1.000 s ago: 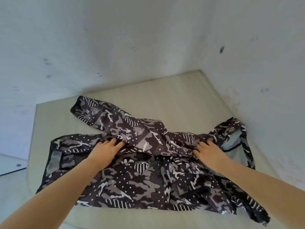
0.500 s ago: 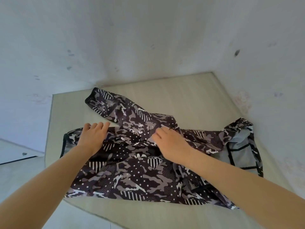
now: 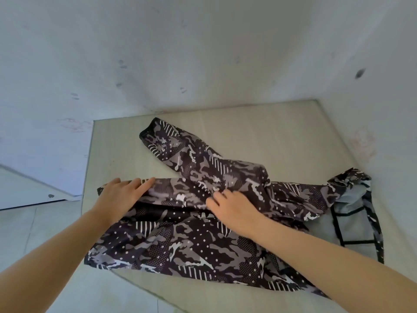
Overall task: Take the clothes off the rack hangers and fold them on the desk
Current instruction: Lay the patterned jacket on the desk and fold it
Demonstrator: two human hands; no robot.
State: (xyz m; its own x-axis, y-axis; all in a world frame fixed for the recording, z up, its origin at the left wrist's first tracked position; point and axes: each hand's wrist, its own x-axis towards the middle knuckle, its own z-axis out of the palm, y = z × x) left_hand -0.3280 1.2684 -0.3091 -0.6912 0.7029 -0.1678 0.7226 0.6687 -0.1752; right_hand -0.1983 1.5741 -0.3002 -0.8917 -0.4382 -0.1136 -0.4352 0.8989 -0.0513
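A black, grey and white camouflage jacket lies spread across the pale desk. One sleeve runs toward the far left of the desk. At the right, the jacket's grey lining is turned up. My left hand rests flat on the jacket's left edge with fingers together. My right hand presses on the cloth at the middle, where the sleeve meets the body, fingers bent into the folds.
White walls meet in a corner behind the desk and close its far and right sides. A light tiled floor shows at the left, below the desk's left edge. No rack or hangers are in view.
My left hand slid left to the jacket's edge. My right hand moved from the right part of the jacket to its middle. The view shifted left.
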